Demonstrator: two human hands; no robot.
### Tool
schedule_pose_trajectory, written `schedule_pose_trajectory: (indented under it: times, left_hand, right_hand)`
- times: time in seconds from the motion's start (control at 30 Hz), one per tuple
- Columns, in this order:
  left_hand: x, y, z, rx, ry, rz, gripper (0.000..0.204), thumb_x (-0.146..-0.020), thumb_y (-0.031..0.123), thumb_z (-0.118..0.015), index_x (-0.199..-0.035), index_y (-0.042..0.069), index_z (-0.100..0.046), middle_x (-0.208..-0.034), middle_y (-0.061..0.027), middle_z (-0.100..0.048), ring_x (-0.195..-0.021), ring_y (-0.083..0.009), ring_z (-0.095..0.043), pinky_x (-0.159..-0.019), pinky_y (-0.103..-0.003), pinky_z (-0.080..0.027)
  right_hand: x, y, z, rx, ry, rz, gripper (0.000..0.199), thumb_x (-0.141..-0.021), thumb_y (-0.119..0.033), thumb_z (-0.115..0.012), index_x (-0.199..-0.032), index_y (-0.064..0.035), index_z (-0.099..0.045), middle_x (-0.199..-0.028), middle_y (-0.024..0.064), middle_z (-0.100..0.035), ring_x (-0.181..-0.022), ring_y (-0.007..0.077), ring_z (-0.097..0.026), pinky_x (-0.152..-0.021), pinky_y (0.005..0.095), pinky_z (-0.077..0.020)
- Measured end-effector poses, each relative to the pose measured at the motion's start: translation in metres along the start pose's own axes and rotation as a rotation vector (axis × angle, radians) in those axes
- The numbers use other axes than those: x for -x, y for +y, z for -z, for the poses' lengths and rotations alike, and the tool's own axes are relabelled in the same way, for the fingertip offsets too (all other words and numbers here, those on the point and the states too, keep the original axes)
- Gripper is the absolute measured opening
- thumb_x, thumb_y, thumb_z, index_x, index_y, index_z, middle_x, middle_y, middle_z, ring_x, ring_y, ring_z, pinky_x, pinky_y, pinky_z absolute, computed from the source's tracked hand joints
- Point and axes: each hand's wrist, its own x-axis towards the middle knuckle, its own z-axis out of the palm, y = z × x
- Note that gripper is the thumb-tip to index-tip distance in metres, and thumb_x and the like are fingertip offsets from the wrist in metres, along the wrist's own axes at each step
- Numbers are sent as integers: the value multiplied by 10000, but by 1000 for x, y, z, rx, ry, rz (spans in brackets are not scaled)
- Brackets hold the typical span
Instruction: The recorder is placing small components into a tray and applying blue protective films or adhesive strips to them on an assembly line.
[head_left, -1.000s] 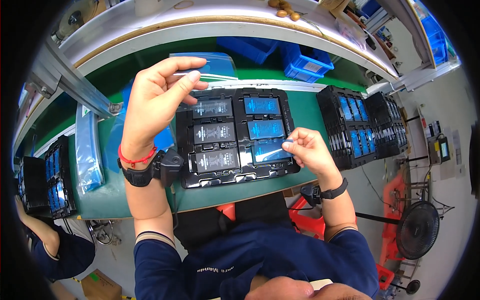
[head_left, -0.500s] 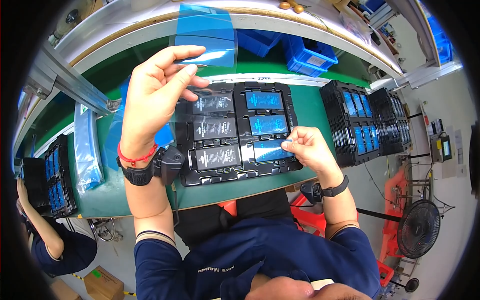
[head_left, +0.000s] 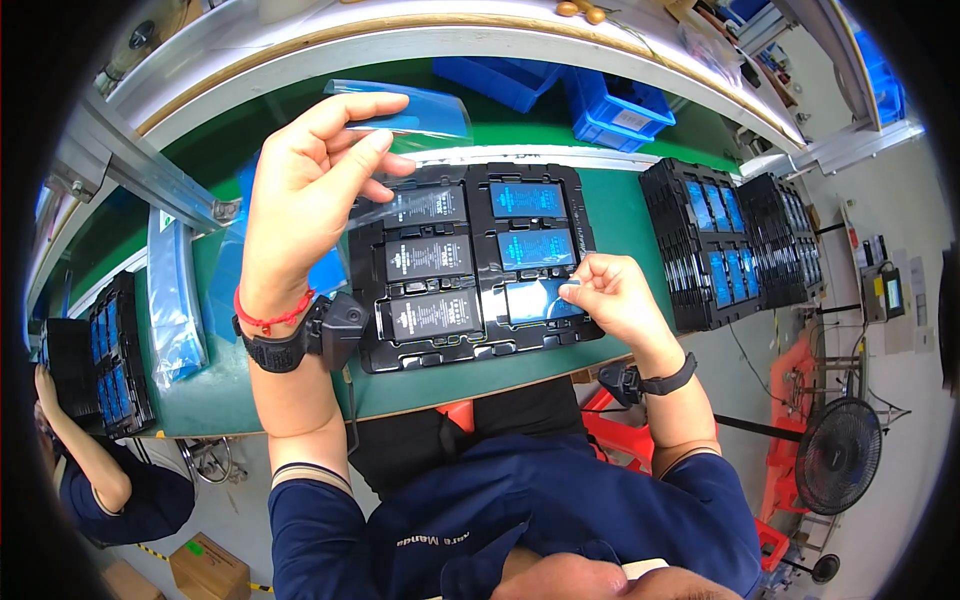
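My left hand [head_left: 320, 175] is raised above the tray's left side, thumb and fingers closed on a clear blue film sheet [head_left: 435, 118] that curls toward the far side. A black plastic tray [head_left: 487, 350] holds flat batteries in two columns. The left column's batteries [head_left: 430, 257] are dark with pale print, while those on the right [head_left: 536, 250] look blue. At the near right pocket, my right hand [head_left: 625, 300] pinches the right end of the shiny blue film [head_left: 540, 300] over the battery there. Its fingertips hide that corner.
Stacked black trays [head_left: 700, 245] stand at the right, and another stack [head_left: 118, 365] at the left beside a co-worker's arm [head_left: 85, 455]. Bagged blue film [head_left: 175, 300] lies on the green table [head_left: 440, 393]. Blue bins [head_left: 620, 110] sit under the shelf [head_left: 400, 45].
The film sheet in my left hand has bent down from standing tall to a low curl. My right hand has shifted very slightly left, still pinching at the near right battery.
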Motion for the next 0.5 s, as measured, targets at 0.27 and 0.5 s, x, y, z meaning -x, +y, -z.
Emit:
schedule_pose_trajectory:
  times: [0.27, 0.5]
  left_hand:
    - [-2, 3, 2, -3, 0, 0, 330, -873, 60, -552, -1195, -4, -521, -1059, -97, -610, -823, -143, -637, -619, -224, -504]
    - [0, 6, -11, 122, -107, 32, 506, -842, -29, -519, -1323, 12, -368, -1124, -108, -570, -808, -153, -639, -636, -227, -511]
  right_hand:
    - [5, -20, -14, 711, 188, 149, 205, -726, -140, -727, -730, -16, -563, -527, 43, -507, -464, 92, -462, -453, 246, -384]
    - [-4, -72, -18, 603, 345, 614, 417, -691, -148, -773, -1017, -4, -555, -808, 76, -597, -666, 112, -548, -508, 249, -460]
